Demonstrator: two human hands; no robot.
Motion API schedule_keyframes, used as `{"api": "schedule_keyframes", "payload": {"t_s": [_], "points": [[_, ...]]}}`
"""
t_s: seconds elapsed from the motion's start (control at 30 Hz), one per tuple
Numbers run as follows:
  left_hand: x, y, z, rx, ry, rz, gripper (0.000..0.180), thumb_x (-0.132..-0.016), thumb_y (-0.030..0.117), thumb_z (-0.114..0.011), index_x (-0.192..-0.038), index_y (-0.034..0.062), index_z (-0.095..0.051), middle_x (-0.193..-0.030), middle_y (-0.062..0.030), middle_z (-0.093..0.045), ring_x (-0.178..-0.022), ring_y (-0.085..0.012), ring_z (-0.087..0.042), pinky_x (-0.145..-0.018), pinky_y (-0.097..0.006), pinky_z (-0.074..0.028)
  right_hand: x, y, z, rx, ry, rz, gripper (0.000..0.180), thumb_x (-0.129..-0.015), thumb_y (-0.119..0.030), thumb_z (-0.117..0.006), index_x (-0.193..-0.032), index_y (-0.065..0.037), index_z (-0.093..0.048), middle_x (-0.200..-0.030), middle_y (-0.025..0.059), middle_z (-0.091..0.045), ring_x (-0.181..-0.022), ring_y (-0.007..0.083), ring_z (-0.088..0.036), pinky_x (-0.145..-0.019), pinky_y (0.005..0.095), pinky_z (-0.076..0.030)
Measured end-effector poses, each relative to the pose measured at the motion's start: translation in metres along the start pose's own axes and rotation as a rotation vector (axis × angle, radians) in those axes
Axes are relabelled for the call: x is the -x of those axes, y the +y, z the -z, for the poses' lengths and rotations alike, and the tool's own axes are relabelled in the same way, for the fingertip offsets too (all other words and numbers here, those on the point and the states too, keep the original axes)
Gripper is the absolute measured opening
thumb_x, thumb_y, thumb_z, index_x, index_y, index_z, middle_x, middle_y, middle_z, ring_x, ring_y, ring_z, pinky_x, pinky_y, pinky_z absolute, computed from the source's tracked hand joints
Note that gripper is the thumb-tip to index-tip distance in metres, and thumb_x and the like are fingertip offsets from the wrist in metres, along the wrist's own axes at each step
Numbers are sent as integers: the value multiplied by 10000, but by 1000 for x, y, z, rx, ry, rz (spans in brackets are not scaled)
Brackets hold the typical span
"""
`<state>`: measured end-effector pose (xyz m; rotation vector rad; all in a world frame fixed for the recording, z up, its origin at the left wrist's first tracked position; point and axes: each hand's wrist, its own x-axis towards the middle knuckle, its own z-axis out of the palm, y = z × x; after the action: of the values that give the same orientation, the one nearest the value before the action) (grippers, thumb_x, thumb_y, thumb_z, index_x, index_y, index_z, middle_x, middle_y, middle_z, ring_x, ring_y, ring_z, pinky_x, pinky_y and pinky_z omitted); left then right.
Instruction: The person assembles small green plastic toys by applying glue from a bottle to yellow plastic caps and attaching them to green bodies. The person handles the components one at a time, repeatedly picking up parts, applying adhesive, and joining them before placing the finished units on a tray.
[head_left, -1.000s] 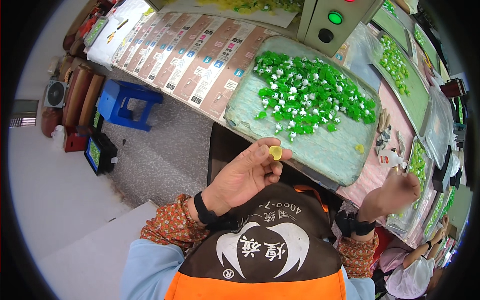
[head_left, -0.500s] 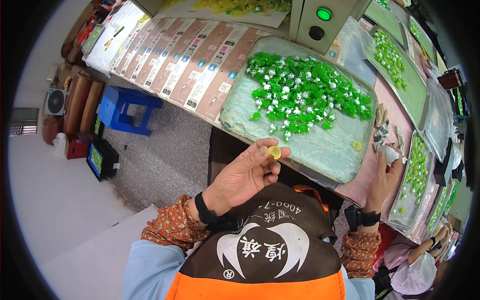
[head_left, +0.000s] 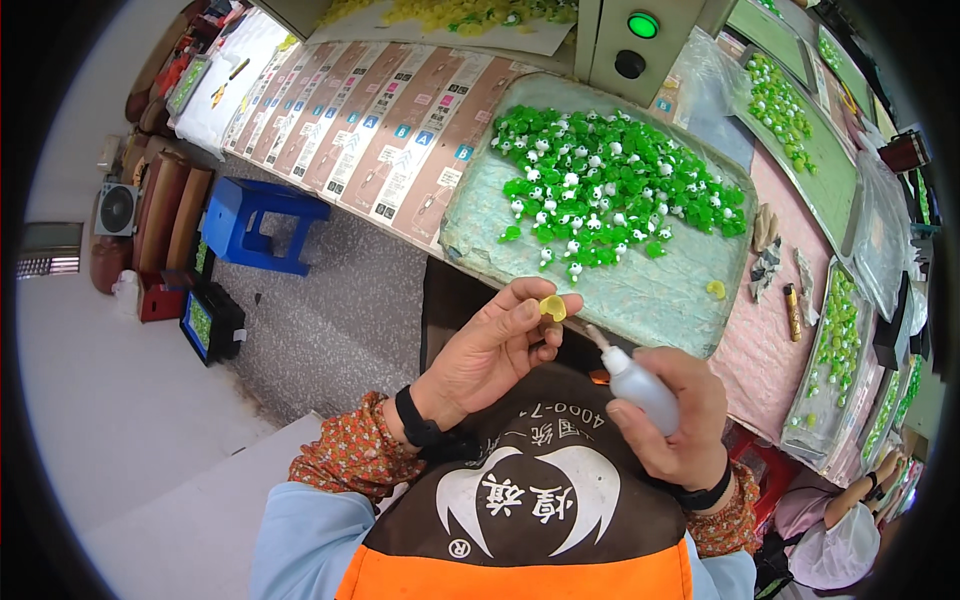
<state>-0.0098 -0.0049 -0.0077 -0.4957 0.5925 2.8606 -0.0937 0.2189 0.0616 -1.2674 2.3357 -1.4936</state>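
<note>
Between its thumb and fingertips, my left hand (head_left: 475, 355) pinches a small yellow cup-shaped plastic piece (head_left: 553, 309). A translucent white squeeze bottle (head_left: 645, 393) with a narrow nozzle is gripped in my right hand (head_left: 695, 415). Its tip points up and left toward the yellow piece, apart from it. Just beyond both hands lies a pale green tray (head_left: 630, 300). Heaped on it are green plastic pieces with small white figures (head_left: 610, 180). One loose yellow piece (head_left: 715, 290) rests near the tray's right side.
A grey machine housing (head_left: 610, 60) with a lit green button rises behind the tray. Right of it lie crumpled scraps (head_left: 766, 265), a yellow-brown tube (head_left: 793, 312) and another filled tray (head_left: 800, 420). A blue stool (head_left: 235, 225) stands at left; another person (head_left: 840, 545) sits at lower right.
My right hand has brought the squeeze bottle from beside the tray's right edge leftward and nearer to me, close to my left hand. The left hand keeps its pinch on the yellow piece.
</note>
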Motion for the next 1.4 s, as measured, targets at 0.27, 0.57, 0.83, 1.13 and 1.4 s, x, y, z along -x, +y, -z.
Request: {"api": "schedule_keyframes", "payload": {"t_s": [0.27, 0.57, 0.83, 1.13, 1.4], "points": [[3, 0, 3, -48, -14, -20, 250, -1018, 191, -608, -1256, 118, -585, -1346, -127, -614, -954, -90, -615, -878, -265, -507, -3, 0, -16, 59, -53, 3, 459, -753, -177, -839, -1128, -21, -625, -786, 100, -642, -597, 276, -607, -528, 382, -459], [4, 0, 0, -69, -11, -11, 251, -1019, 192, -607, -1255, 112, -584, -1334, -121, -619, -976, -85, -621, -895, -252, -514, -5, 1, -19, 78, -60, 1, 441, -768, -161, -830, -1127, -16, -619, -742, 105, -624, -580, 274, -607, -519, 374, -453], [3, -1, 1, -64, -15, -7, 257, -1021, 196, -605, -1264, 117, -579, -1329, -120, -621, -981, -90, -622, -901, -257, -513, -5, 3, -19, 66, -49, 11, 445, -771, -161, -829, -1132, -13, -616, -780, 110, -648, -607, 274, -633, -541, 370, -482], [3, -2, 0, -76, -3, 0, 265, -1018, 204, -610, -1267, 120, -578, -1329, -119, -622, -975, -90, -618, -893, -258, -510, -4, 3, -18, 72, -58, -10, 447, -772, -162, -828, -1135, -11, -615, -779, 114, -649, -613, 277, -639, -546, 374, -488], [2, -2, 0, -97, 2, -6, 260, -1018, 203, -610, -1263, 119, -581, -1332, -121, -620, -969, -84, -618, -894, -254, -510, -4, 2, -18, 73, -66, -17, 446, -773, -163, -828, -1132, -6, -614, -786, 117, -655, -621, 277, -648, -550, 371, -494]]}}
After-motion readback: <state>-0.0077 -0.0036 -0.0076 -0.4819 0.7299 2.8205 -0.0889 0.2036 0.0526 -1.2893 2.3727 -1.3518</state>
